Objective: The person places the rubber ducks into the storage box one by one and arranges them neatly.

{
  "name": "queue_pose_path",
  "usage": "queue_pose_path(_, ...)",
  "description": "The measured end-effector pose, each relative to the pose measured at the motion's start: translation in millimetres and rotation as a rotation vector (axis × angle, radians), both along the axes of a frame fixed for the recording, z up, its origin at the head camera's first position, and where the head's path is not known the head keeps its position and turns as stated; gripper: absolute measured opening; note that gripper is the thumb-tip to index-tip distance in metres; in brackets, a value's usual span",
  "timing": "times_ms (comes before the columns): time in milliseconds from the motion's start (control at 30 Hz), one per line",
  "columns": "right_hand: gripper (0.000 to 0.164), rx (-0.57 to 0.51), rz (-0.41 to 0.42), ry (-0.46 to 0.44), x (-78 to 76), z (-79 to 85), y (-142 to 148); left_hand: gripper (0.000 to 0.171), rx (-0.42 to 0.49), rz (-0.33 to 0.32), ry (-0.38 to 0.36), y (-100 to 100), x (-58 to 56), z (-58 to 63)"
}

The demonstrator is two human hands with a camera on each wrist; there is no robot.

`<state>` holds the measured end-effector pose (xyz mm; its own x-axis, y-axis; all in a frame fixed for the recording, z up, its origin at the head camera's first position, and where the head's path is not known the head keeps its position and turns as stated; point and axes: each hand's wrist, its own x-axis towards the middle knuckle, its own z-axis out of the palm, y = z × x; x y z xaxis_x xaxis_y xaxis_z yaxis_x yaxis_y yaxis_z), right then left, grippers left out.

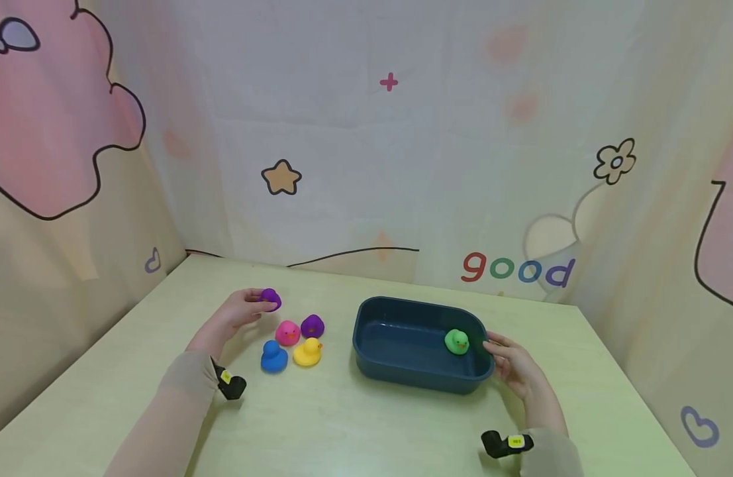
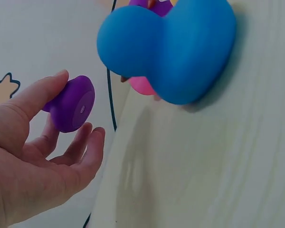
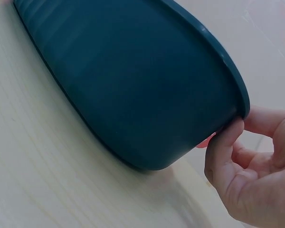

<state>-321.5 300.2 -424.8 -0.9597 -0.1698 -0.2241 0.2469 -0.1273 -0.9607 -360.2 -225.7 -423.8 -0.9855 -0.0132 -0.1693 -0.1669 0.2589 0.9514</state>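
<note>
At the back left, my left hand [image 1: 242,310] pinches a purple rubber duck [image 1: 271,299] between thumb and fingers. Its flat underside with a small hole faces the left wrist camera [image 2: 82,109]. Just right of that hand, several ducks sit grouped on the table: a pink duck [image 1: 287,333], a second purple duck [image 1: 312,326], a blue duck [image 1: 273,358] and a yellow duck [image 1: 307,352]. My right hand [image 1: 517,366] grips the right end of a dark blue plastic tub [image 1: 396,379] at its rim. Inside the tub, near that end, sits a green duck [image 1: 457,342].
The pale wooden table [image 1: 342,430] meets a printed cloth backdrop [image 1: 354,165] along its back edge, with more cloth at both sides. Black wrist devices [image 1: 230,384] are worn at both cuffs.
</note>
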Motion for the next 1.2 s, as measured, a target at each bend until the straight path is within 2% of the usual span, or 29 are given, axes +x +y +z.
queue_pose_path(167,0.05,0.008,0.006,-0.003,1.6,-1.6,0.8,0.066,0.095,0.004,-0.002,2.7,2.4,3.9)
queue_pose_path(300,0.053,0.009,-0.003,-0.007,2.2,-1.6,1.1,0.068,0.165,-0.021,0.005,3.3,3.6,2.8)
queue_pose_path(500,0.054,-0.001,0.0,-0.005,1.9,-1.6,2.8,0.069,0.165,-0.043,0.003,6.1,3.6,-1.2)
queue_pose_path(700,0.044,-0.007,-0.003,0.0,1.5,-1.5,5.5,0.068,0.168,-0.05,0.011,11.6,4.0,-2.7)
queue_pose_path(900,0.048,-0.018,-0.001,-0.003,1.0,-2.0,4.6,0.072,0.211,-0.066,0.021,13.0,5.1,-4.9)
queue_pose_path(1200,0.053,-0.014,0.001,0.002,-0.9,-1.5,0.4,0.067,0.245,-0.095,0.026,16.7,4.6,3.5)
